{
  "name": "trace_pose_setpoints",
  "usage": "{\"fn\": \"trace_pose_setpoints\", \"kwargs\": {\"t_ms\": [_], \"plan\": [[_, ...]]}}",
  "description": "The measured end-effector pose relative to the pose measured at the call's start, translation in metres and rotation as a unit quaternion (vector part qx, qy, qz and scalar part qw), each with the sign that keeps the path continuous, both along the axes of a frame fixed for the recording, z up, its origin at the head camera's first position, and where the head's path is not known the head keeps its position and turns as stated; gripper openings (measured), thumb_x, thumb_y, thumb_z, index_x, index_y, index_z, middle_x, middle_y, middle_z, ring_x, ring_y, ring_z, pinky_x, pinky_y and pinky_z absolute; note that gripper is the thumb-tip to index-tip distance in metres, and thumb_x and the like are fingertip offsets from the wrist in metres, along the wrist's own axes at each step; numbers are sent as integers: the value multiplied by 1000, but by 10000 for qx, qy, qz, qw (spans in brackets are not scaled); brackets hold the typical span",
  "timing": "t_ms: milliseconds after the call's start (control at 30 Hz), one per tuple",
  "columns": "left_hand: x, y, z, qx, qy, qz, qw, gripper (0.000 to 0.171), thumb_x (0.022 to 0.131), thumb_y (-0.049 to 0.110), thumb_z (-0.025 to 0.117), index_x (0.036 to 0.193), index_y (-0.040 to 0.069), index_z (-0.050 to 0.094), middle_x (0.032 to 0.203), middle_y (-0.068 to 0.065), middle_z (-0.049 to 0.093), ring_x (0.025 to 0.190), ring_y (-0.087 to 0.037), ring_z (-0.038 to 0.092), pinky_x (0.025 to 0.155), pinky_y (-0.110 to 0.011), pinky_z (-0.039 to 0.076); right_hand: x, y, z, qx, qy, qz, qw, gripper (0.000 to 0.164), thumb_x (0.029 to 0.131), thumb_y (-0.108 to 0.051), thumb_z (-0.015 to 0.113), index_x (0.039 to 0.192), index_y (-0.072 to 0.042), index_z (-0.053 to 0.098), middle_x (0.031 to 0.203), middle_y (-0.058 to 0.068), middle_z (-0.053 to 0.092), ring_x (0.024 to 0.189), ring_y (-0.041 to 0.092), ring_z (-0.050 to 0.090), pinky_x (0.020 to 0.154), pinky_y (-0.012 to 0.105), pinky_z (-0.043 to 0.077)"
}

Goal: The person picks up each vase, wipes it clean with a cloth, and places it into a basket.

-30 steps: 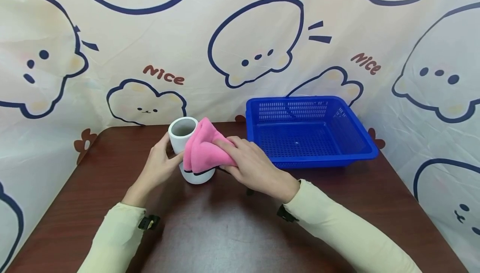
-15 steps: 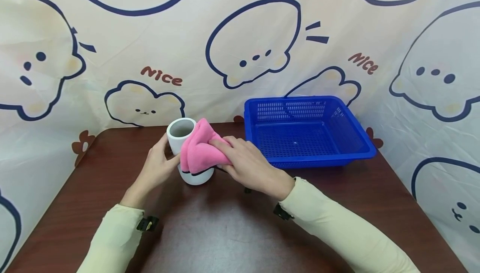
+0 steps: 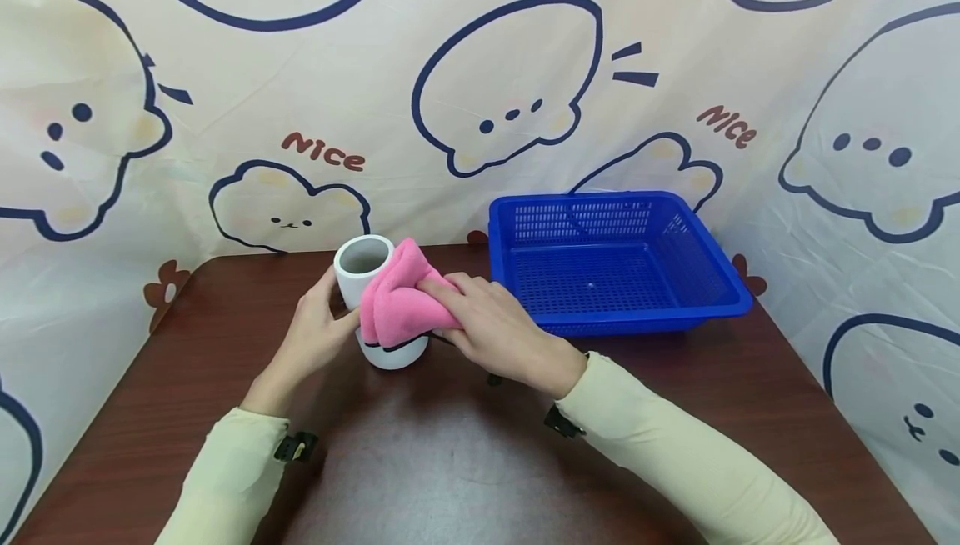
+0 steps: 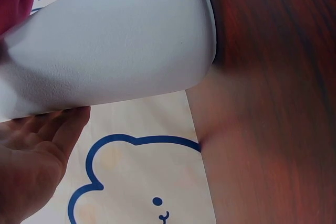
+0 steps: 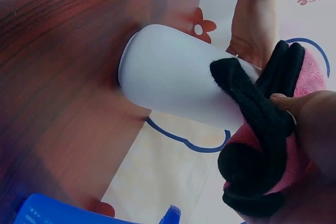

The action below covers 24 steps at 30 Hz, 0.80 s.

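Note:
A tall white cylindrical vase (image 3: pixel 356 287) stands upright on the brown table, its round mouth facing up in the head view. My left hand (image 3: pixel 315 328) holds it from the left, with the thumb toward its front and the fingertips against its side in the left wrist view. In my right hand (image 3: pixel 498 324) is a folded pink cloth (image 3: pixel 408 303), gripped between thumb and fingers and lying against the vase's right front. Black parts of the cloth (image 5: pixel 262 124) show on its underside in the right wrist view. Part of the vase's middle is hidden behind the cloth.
A blue plastic basket (image 3: pixel 622 312) with mesh walls stands at the back right, close beyond my right hand. White sheets (image 3: pixel 450 45) with cartoon prints hang behind and beside the brown table (image 3: pixel 450 462). A dark strap (image 3: pixel 296 447) sits at each wrist.
My right hand and the pink cloth have shifted very slightly left across the vase. The vase, my left hand and the basket stay in place; the head view has moved a little.

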State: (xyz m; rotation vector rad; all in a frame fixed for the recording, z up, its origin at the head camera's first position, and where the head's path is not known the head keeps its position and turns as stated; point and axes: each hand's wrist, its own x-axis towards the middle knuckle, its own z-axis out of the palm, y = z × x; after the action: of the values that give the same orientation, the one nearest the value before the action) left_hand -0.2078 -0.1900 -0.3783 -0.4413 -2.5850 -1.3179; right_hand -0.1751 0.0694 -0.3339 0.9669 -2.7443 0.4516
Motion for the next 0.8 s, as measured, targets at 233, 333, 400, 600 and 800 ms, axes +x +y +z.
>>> {"fn": "trace_pose_setpoints", "kwargs": {"t_ms": [233, 333, 400, 600, 800], "plan": [[1, 2, 2, 2, 23, -32, 10000, 63, 89, 26, 70, 143, 15, 40, 131, -13, 59, 111, -28, 62, 96, -50, 50, -2, 0, -2, 57, -90, -22, 9999, 55, 93, -34, 63, 143, -31, 41, 126, 1, 60, 105, 17, 59, 85, 31, 50], [2, 2, 2, -13, 47, -30, 10000, 63, 89, 26, 70, 143, 15, 40, 132, -14, 58, 111, -29, 62, 96, -50, 50, -2, -1, -3, 74, -147, -22, 9999, 55, 93, -34, 63, 143, -31, 41, 125, 1, 60, 104, 17, 58, 86, 31, 51], [2, 1, 2, -8, 45, -25, 10000, 63, 89, 26, 70, 143, 14, 39, 132, -14, 58, 111, -30, 62, 96, -50, 50, -2, -1, -4, 84, -193, -29, 9998, 56, 93, -34, 63, 143, -31, 41, 125, 1, 60, 104, 17, 58, 86, 31, 51], [1, 0, 0, -24, 24, -16, 10000, 66, 89, 29, 69, 144, 14, 37, 133, -16, 56, 111, -33, 62, 94, -54, 52, -2, 0, -6, 94, -227, -5, 9997, 54, 93, -33, 63, 142, -30, 42, 126, 1, 60, 105, 17, 59, 87, 31, 51], [0, 0, 0, -57, -51, 22, 10000, 68, 89, 34, 69, 145, 16, 36, 135, -15, 55, 113, -34, 60, 94, -57, 51, -3, 0, -9, 119, -194, 15, 9997, 53, 93, -33, 63, 141, -30, 42, 125, 1, 60, 105, 17, 59, 86, 32, 51]]}}
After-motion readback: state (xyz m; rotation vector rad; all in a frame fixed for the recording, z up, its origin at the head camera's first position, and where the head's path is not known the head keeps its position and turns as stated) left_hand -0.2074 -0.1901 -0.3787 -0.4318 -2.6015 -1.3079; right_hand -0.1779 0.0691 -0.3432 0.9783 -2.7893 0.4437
